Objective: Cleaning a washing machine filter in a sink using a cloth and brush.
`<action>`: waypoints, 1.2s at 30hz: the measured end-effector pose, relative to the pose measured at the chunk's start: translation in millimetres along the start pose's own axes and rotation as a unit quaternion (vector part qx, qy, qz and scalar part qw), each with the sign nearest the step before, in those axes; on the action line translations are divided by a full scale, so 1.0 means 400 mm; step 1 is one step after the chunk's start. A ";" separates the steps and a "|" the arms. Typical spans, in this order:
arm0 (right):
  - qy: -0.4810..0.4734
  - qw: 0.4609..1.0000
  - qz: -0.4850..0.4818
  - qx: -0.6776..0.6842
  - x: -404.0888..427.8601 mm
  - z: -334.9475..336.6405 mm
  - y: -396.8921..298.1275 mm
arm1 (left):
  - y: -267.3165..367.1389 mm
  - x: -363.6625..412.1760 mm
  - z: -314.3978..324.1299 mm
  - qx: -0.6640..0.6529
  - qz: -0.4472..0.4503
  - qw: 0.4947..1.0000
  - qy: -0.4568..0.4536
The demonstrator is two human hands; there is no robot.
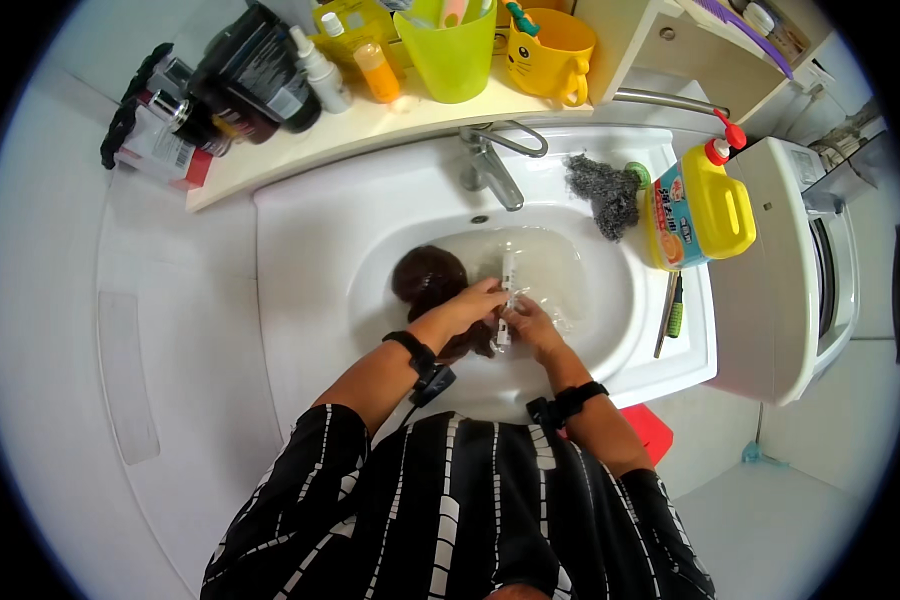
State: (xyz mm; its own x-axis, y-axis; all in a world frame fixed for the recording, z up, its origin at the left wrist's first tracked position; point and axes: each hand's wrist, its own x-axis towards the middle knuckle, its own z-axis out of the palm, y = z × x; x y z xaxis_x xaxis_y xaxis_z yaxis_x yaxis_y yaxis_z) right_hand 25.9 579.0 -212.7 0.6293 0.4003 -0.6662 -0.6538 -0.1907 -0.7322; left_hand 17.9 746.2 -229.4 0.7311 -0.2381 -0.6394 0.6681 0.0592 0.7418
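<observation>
Water stands in the white washbasin [615, 330]. Both of my hands are low in it, close together at a narrow white-and-clear strip [508, 270] with dark marks, which runs away from me; its exact kind I cannot tell. My left hand [484, 304] has its fingers on the strip's left side, and my right hand [529, 322] grips it from the right. Wet dark brown cloth [429, 276] bulges out of the water on the left and continues under my left wrist. Black bands are strapped round both forearms.
The chrome faucet [493, 172] rises behind the bowl. On the right rim lie grey steel-wool-like mesh [607, 195], a yellow detergent jug [724, 214], a green-handled brush or tool [675, 311] and a thin rod [664, 319]. Bottles, a green cup [450, 60] and a yellow mug [551, 56] line the shelf.
</observation>
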 end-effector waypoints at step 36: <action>-0.012 0.995 -0.054 -0.085 0.031 -0.027 0.029 | 0.023 0.034 -0.049 -0.144 -0.076 0.982 0.094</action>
State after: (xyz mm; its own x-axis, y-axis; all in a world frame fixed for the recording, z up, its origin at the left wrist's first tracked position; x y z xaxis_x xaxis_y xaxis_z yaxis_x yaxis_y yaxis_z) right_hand 30.8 572.0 -230.8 0.6810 0.4472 -0.5799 -0.5011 -0.2927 -0.8143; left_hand 36.8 762.6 -235.2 0.6149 -0.0839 -0.7841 0.7628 0.3156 0.5644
